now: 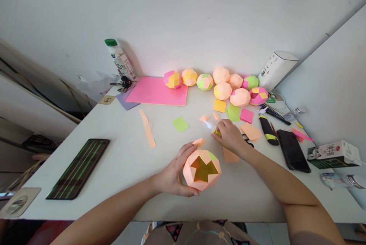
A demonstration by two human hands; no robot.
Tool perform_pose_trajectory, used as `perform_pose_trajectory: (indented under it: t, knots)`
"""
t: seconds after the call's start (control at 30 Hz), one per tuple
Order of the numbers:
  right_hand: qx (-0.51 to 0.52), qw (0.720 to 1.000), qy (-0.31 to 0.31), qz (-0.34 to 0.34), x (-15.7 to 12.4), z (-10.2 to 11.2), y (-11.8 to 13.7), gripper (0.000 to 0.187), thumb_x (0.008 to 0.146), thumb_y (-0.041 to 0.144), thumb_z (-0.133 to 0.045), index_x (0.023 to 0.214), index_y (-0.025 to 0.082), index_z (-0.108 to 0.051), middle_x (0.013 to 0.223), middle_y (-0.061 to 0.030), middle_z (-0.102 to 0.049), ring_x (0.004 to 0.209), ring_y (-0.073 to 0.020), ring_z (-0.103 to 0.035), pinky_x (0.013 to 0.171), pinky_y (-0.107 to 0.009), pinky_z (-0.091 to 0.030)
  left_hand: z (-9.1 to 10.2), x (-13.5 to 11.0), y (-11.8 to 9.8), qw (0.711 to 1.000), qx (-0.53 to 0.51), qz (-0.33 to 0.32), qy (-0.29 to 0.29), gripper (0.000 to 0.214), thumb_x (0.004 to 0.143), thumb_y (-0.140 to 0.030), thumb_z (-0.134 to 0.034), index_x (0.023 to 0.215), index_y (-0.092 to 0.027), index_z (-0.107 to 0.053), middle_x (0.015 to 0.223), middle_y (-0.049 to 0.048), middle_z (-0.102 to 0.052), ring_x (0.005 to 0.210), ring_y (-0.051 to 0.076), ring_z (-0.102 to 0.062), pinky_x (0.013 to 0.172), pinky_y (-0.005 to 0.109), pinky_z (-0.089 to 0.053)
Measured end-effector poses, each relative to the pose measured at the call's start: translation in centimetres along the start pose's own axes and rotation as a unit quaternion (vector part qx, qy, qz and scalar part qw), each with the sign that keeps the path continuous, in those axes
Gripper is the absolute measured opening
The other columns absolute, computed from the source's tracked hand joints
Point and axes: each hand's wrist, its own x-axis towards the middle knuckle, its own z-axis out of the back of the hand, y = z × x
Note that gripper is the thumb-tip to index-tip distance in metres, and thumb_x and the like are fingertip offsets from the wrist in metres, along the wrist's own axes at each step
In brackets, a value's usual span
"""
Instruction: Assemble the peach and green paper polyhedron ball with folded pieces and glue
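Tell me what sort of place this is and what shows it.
Likely a personal desk at home or in a dormitory, doubling as a craft spot: an open paper ball in the left hand, more paper balls near the wall, and a phone beside a drink carton.

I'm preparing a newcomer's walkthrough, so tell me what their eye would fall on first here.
Probably the cluster of faceted peach, yellow, pink and green paper balls along the back of the white table. Next would likely come the mostly peach, faceted paper ball with a star-shaped opening, held in the left hand near the table's front edge. Then perhaps comes the flat, bright pink rectangular sheet at the back left.
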Motion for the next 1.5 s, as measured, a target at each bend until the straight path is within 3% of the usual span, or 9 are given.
perform_pose_trajectory:
  t: [0.1,0.17,0.27,0.4,0.57,1.0,1.33,1.4,1.5]
  knots:
    - [0.037,0.999,-0.023,0.033,-0.2,0.6,0.7,0.016,0.087,0.026,-0.054,0.073,0.020,-0.050,0.096,-0.0139,-0.061,0.101,-0.0286,-0.053,0.084,-0.041,-0.045,-0.1,-0.1,-0.1,0.999,0.038,-0.001,0.018,0.107,0.068,-0.054,-0.077,0.150,-0.027,-0.014,0.151,0.0193,-0.026,0.137,0.040,-0.027,0.109,0.063,-0.029]
    - [0.079,0.995,-0.019,0.055,-0.5,0.9,1.5,0.019,0.091,0.027,-0.050,0.074,0.020,-0.053,0.092,-0.0110,-0.063,0.095,-0.0236,-0.057,0.081,-0.037,-0.048,-0.1,-0.2,-0.1,0.997,0.065,0.003,0.035,0.113,0.065,-0.051,-0.080,0.150,-0.027,-0.010,0.151,0.0203,-0.025,0.138,0.041,-0.027,0.108,0.062,-0.031]
    - [0.184,0.980,0.039,0.068,-1.1,1.3,2.5,0.023,0.094,0.031,-0.047,0.078,0.019,-0.057,0.086,-0.0058,-0.066,0.080,-0.0164,-0.061,0.068,-0.028,-0.051,-0.3,-0.3,0.0,0.993,0.097,0.008,0.065,0.115,0.066,-0.051,-0.080,0.151,-0.027,-0.005,0.152,0.0205,-0.023,0.139,0.041,-0.027,0.107,0.060,-0.035]
    - [0.317,0.939,0.133,0.013,-1.6,1.8,3.4,0.028,0.093,0.040,-0.050,0.082,0.016,-0.062,0.084,-0.0047,-0.066,0.077,-0.0153,-0.060,0.066,-0.027,-0.049,-0.4,-0.4,0.0,0.989,0.116,0.014,0.088,0.114,0.069,-0.054,-0.076,0.151,-0.028,-0.002,0.152,0.0193,-0.022,0.139,0.041,-0.027,0.108,0.058,-0.037]
    - [0.365,0.919,0.147,0.012,-1.7,1.8,3.4,0.029,0.091,0.041,-0.054,0.081,0.016,-0.064,0.088,-0.0045,-0.065,0.080,-0.0152,-0.060,0.069,-0.027,-0.048,-0.4,-0.5,0.4,0.991,0.100,0.029,0.078,0.114,0.068,-0.053,-0.078,0.151,-0.029,-0.003,0.151,0.0192,-0.022,0.139,0.042,-0.026,0.107,0.059,-0.037]
    - [0.399,0.909,0.117,0.008,-1.7,1.2,3.5,0.020,0.086,0.035,-0.062,0.080,0.017,-0.069,0.090,-0.0069,-0.067,0.082,-0.0168,-0.063,0.069,-0.029,-0.050,-0.6,-0.3,0.3,0.998,0.005,0.040,0.048,0.111,0.065,-0.044,-0.082,0.150,-0.029,-0.012,0.151,0.0166,-0.023,0.141,0.041,-0.021,0.110,0.061,-0.031]
    - [0.322,0.941,0.105,0.008,-2.0,-0.3,3.0,0.022,0.088,0.034,-0.057,0.076,0.018,-0.063,0.075,-0.0017,-0.066,0.068,-0.0134,-0.062,0.062,-0.024,-0.052,-0.7,-0.2,0.2,0.993,-0.058,0.085,0.050,0.103,0.069,-0.065,-0.069,0.150,-0.028,-0.018,0.151,0.0137,-0.021,0.143,0.039,-0.016,0.113,0.058,-0.026]
    - [0.281,0.956,0.086,0.012,-1.7,0.0,2.4,0.021,0.090,0.033,-0.054,0.077,0.019,-0.063,0.079,-0.0027,-0.066,0.075,-0.0158,-0.063,0.069,-0.028,-0.054,-0.7,-0.4,0.3,0.993,-0.043,0.095,0.051,0.103,0.069,-0.061,-0.071,0.150,-0.028,-0.016,0.152,0.0132,-0.022,0.143,0.039,-0.015,0.113,0.058,-0.026]
    - [0.200,0.980,0.024,-0.006,-0.9,0.4,0.8,0.011,0.083,0.028,-0.062,0.089,0.019,-0.063,0.104,-0.0113,-0.064,0.108,-0.0284,-0.056,0.094,-0.048,-0.046,-0.7,-0.6,0.5,0.993,-0.007,0.108,0.051,0.104,0.070,-0.052,-0.075,0.150,-0.028,-0.014,0.154,0.0136,-0.022,0.144,0.039,-0.011,0.114,0.060,-0.023]
